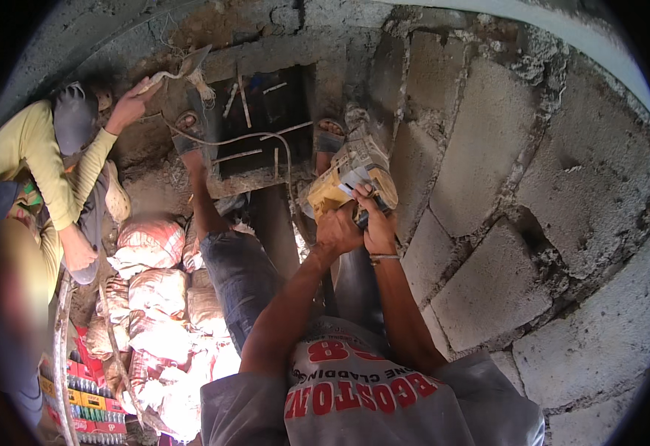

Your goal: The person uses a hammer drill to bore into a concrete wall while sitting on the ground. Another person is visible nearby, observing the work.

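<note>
Both my hands hold a dusty yellow-and-grey power tool (326, 196) in front of me, close to the block wall on my right. My left hand (338, 230) wraps round its near end. My right hand (378, 223) is closed on the handle beside it, a band on the wrist. The tool's far end points toward the foot of the wall; its working tip does not show clearly. A thin cable (224, 140) curves across from the left and runs down beside the tool.
Between my sandalled feet lies a dark square opening (256, 111) crossed by metal rods. At left, a co-worker in yellow sleeves (46, 137) holds a trowel-like tool (193, 62). Filled sacks (158, 291) are stacked near bottle crates (91, 400). Rough concrete blocks (488, 286) rise on the right.
</note>
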